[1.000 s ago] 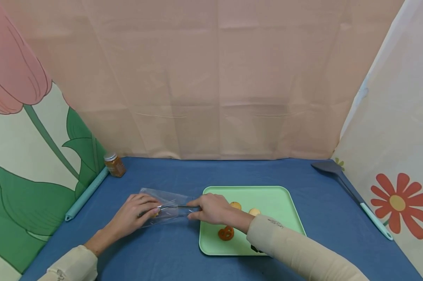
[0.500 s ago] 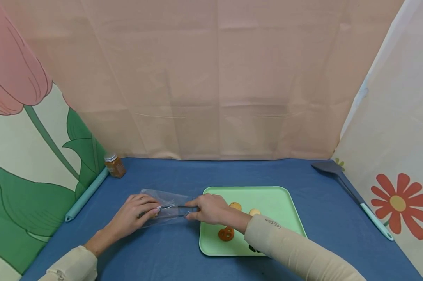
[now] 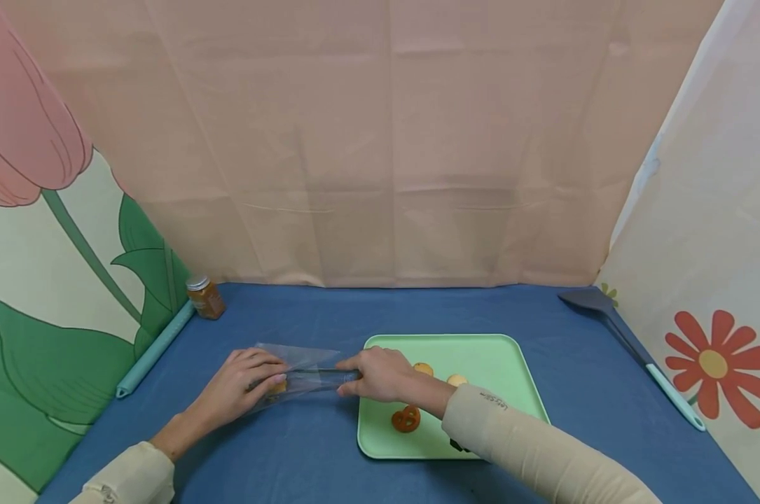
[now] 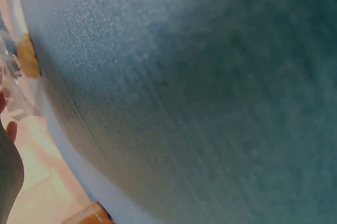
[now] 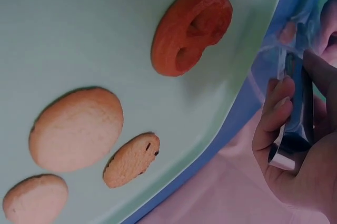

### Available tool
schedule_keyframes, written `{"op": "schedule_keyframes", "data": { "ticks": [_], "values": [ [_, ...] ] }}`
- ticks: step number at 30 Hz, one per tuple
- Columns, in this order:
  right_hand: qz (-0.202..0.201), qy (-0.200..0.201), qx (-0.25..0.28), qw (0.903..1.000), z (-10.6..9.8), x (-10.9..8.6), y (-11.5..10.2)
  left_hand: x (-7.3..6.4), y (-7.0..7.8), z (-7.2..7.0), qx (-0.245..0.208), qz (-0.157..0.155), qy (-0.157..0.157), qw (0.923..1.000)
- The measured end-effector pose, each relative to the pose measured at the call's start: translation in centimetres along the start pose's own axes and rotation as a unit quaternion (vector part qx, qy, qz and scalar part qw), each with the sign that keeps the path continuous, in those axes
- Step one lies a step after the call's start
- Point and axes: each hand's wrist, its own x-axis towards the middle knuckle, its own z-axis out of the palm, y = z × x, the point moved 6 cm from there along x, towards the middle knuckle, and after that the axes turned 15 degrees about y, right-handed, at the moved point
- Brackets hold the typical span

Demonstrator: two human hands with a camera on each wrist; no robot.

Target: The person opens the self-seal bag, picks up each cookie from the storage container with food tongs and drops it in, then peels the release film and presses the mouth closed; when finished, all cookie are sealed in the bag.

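My left hand (image 3: 250, 381) grips a clear plastic bag (image 3: 298, 355) over the blue table, left of the green tray. Metal tongs (image 3: 323, 376) reach into the bag from the right, their tips covered near my left fingers. The tongs' rear end sits in my right hand (image 3: 382, 374), fingers and thumb wrapped along both arms, as the right wrist view of the tongs (image 5: 300, 97) shows. Beside my left thumb, a yellowish-brown cookie (image 3: 279, 386) shows through the film; in the left wrist view this cookie (image 4: 27, 58) appears at the far left edge.
On the green tray (image 3: 480, 353) lie a pretzel-shaped cookie (image 3: 406, 419), round cookies (image 5: 76, 129) and a smaller speckled cookie (image 5: 131, 161). A spice jar (image 3: 206, 297) and a light-blue roll (image 3: 155, 350) stand back left. A dark spatula (image 3: 625, 339) lies at the right.
The tongs' arms look wider apart inside the bag, and the film has lifted a little around them. More of the cookie shows by the left thumb. Both hands have hardly moved.
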Motion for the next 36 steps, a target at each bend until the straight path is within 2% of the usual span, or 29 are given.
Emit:
{"op": "schedule_keyframes", "data": {
  "ticks": [9,14,36],
  "values": [
    [-0.010,0.009,0.003,0.9999,-1.3,-1.1,0.5,0.0,0.1,-0.2,0.002,0.002,0.003,1.0000],
    [-0.008,0.009,0.036,0.9993,-2.6,-2.5,1.4,0.0,0.1,-0.4,0.005,-0.005,0.000,1.0000],
    [0.012,0.063,0.083,0.9945,-10.0,-10.4,7.7,0.0,0.1,-0.3,0.009,-0.001,-0.007,0.9999]
  ]
}}
